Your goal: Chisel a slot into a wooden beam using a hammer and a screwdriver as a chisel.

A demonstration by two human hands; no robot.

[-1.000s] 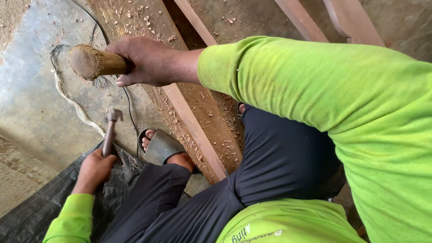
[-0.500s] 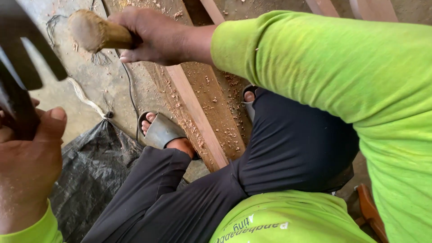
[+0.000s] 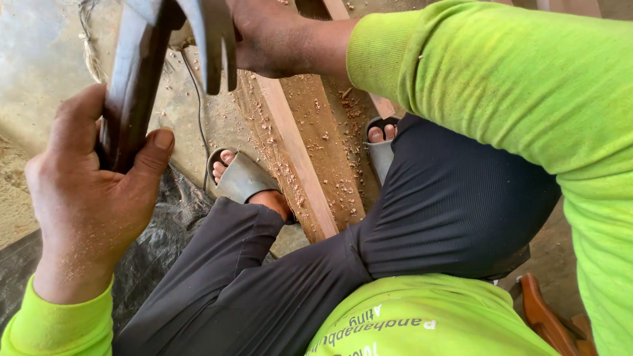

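My left hand (image 3: 86, 198), dusted with sawdust, grips the dark wooden handle of a claw hammer (image 3: 135, 86). The hammer is raised close to the camera, with its steel claw (image 3: 214, 46) pointing down at the top. Just behind the claw, my right hand (image 3: 270, 36) is a closed fist at the top edge, over a long reddish wooden plank (image 3: 303, 151) covered in shavings. The hammer head hides the wooden-handled tool in that fist. Bright yellow-green sleeves cover both arms.
I squat astride the plank, with grey sandals on the left foot (image 3: 241, 175) and right foot (image 3: 381, 148). A black plastic sheet (image 3: 158, 250) lies on the concrete floor (image 3: 39, 59). A thin cable (image 3: 198, 112) runs past it. Curved brown wood (image 3: 541, 316) sits at lower right.
My left hand has swung the hammer up from the floor, close to the camera and toward the right hand. The right hand has kept its grip over the plank.
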